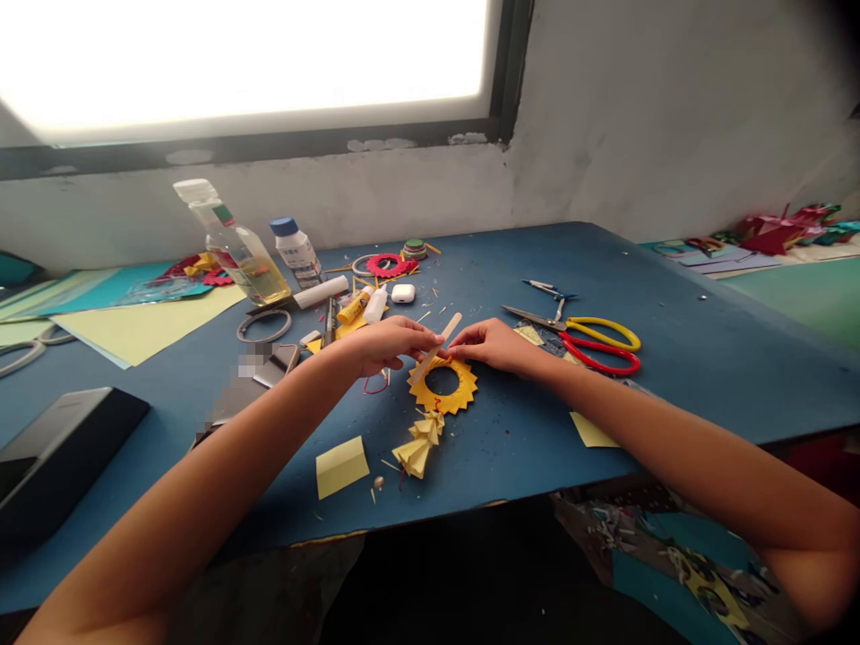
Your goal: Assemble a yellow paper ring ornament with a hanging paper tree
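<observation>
My left hand [388, 343] pinches a thin wooden stick [440, 342] that slants up to the right over the blue table [672, 358]. My right hand [494, 343] meets it from the right, fingertips touching the stick's middle and the top edge of an orange paper ring with a toothed rim [443, 385]. The ring lies flat just below both hands. A folded yellow paper piece [420, 445] lies under the ring, nearer the front edge.
Yellow-handled scissors [591, 329] and red-handled scissors [597, 356] lie right of my right hand. Glue bottles [363, 305], a clear bottle [232, 240], a white jar [296, 251] and a red paper ring [388, 264] crowd the back left. Yellow paper scraps [341, 466] and a black box [60, 452] sit near the front.
</observation>
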Motion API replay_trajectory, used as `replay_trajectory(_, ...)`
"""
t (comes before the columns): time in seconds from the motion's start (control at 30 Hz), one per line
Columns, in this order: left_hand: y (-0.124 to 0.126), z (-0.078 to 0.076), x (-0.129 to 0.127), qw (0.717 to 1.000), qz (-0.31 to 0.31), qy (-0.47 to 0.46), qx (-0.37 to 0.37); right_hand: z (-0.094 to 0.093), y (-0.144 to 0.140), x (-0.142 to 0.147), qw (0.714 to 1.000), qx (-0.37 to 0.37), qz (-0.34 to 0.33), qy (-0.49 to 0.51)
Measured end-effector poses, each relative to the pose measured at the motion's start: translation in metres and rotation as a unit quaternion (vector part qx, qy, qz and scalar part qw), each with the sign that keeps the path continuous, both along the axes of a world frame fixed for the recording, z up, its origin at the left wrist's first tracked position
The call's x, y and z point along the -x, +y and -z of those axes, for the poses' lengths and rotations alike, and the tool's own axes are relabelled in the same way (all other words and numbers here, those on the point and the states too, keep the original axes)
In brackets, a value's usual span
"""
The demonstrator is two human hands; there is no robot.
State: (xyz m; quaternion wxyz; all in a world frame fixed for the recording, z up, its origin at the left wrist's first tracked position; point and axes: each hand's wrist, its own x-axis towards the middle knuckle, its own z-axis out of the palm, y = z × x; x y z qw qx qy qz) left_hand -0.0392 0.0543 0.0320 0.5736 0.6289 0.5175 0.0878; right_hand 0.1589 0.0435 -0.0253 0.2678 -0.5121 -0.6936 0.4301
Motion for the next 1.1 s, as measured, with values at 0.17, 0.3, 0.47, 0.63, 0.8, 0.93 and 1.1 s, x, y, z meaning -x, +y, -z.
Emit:
replay_trajectory(0.17,-0.0006,-0.0009,-0.0016,1.000,0.005,0.011,-0.007,0.0004,-0.0002,0.0001,1.000,-0.016,0.000,-0.012)
replay_trajectory(0.3,-0.0012,-0.0010,-0.0021,1.000,0.006,0.017,-0.011,0.0012,-0.0005,0.0003,1.000,-0.021,0.002,-0.019)
replay_trajectory(0.47,-0.0021,-0.0004,-0.0023,1.000,0.009,0.019,-0.018,0.0007,-0.0015,0.0007,0.999,-0.022,0.007,-0.026)
replay_trajectory(0.63,-0.0020,-0.0002,-0.0032,0.999,0.020,0.031,-0.024,-0.0005,-0.0009,0.0005,1.000,-0.019,0.010,-0.022)
replay_trajectory(0.8,-0.0024,-0.0003,-0.0037,0.998,0.042,0.041,-0.034,-0.0010,-0.0013,0.0004,0.999,-0.022,0.008,-0.026)
replay_trajectory(0.93,-0.0026,0.0000,-0.0038,0.997,0.042,0.046,-0.041,-0.0014,-0.0023,0.0006,0.999,-0.025,0.012,-0.031)
replay_trajectory(1.1,-0.0028,-0.0001,-0.0033,0.996,0.056,0.057,-0.045,-0.0008,-0.0021,0.0006,0.999,-0.027,0.013,-0.034)
